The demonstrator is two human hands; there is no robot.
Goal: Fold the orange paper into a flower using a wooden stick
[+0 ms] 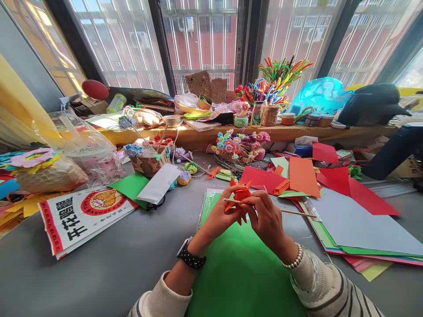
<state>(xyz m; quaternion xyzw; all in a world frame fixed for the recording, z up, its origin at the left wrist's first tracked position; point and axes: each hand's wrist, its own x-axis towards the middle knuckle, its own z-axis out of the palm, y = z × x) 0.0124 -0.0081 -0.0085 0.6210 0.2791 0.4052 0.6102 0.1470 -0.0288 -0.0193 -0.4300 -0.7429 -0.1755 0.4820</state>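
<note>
Paper flower [240,196] was pinched by left hand [220,216]; stick [291,212] was clamped in right hand [267,218].
Petals beside the stick tip could be torn if pressed too hard.

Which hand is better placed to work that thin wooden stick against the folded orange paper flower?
Probably the right hand: it already pinches the thin wooden stick laid across the folded orange paper flower, which the left hand steadies.

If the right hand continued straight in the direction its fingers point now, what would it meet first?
The right hand points up-left at the orange paper flower it already touches; beyond that, probably the left hand, though depth is unclear.
</note>
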